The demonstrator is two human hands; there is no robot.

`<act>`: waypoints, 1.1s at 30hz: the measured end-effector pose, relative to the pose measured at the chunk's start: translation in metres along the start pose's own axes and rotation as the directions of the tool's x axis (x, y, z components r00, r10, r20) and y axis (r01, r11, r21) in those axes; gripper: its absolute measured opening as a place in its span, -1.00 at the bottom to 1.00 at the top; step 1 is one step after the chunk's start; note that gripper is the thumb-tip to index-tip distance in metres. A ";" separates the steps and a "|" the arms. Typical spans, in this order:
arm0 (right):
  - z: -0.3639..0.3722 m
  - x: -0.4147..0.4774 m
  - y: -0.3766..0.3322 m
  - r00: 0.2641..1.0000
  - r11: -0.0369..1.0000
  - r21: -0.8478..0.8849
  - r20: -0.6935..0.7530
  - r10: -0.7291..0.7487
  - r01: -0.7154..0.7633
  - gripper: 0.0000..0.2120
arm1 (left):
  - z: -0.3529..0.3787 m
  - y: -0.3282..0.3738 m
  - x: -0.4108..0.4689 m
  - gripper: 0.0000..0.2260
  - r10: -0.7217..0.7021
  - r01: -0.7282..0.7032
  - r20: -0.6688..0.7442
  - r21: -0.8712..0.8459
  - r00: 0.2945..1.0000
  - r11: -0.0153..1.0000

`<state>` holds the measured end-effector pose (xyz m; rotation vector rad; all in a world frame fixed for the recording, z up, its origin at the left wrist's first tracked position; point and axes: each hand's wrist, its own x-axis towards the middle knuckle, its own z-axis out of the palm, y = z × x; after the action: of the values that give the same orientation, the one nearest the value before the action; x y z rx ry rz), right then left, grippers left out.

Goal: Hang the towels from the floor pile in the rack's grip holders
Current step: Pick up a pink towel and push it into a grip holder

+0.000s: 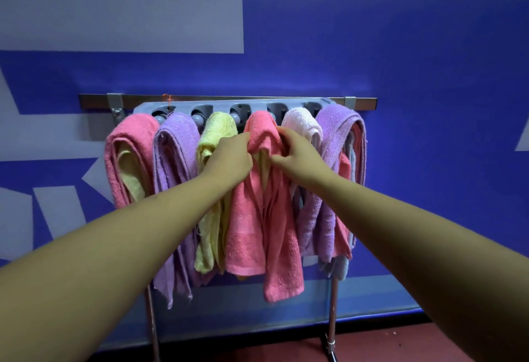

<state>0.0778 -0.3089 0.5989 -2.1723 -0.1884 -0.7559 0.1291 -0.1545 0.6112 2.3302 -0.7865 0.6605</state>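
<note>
A grey rack [183, 106] with round grip holders stands against the blue wall. Several towels hang from it: pink [126, 144], purple [174, 144], yellow [213, 218], a second pink towel [252, 235], white [303, 122] and a purple one [337, 124] at the right end. Both hands are on the second pink towel just below its holder. My left hand [229, 161] pinches its left fold, and my right hand [297, 158] grips its right fold with curled fingers. The floor pile is out of view.
A metal rail [363, 102] runs behind the rack's top. Two chrome legs [332, 313] reach down to the red floor [386, 344]. The blue and white wall stands close behind.
</note>
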 end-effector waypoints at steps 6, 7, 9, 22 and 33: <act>-0.008 0.019 -0.012 0.969 0.991 -0.131 -0.239 -0.067 0.037 -0.63 | 0.002 0.000 -0.008 -0.71 -0.033 0.032 -0.007 -0.133 0.999 0.991; -0.010 0.023 -0.017 0.963 0.990 -0.132 -0.260 -0.073 0.039 -0.61 | 0.004 0.000 -0.008 -0.74 -0.045 0.047 0.018 -0.127 0.999 0.991; -0.010 0.025 -0.022 0.967 0.988 -0.151 -0.245 -0.071 0.034 -0.57 | 0.009 0.001 -0.010 -0.76 -0.074 0.079 0.043 -0.138 0.996 0.987; 0.020 -0.025 0.014 0.973 0.980 -0.132 -0.192 0.125 -0.152 -0.77 | 0.022 -0.007 -0.034 -0.73 -0.173 0.180 0.070 -0.107 0.982 0.978; 0.046 -0.051 0.022 0.956 0.996 -0.063 -0.291 0.044 -0.065 -0.87 | 0.042 -0.019 -0.067 -0.77 -0.171 0.182 0.062 -0.323 0.983 0.929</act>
<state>0.0659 -0.2835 0.5325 -2.0937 0.0503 -1.0520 0.1054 -0.1454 0.5337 2.0789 -0.6361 0.3800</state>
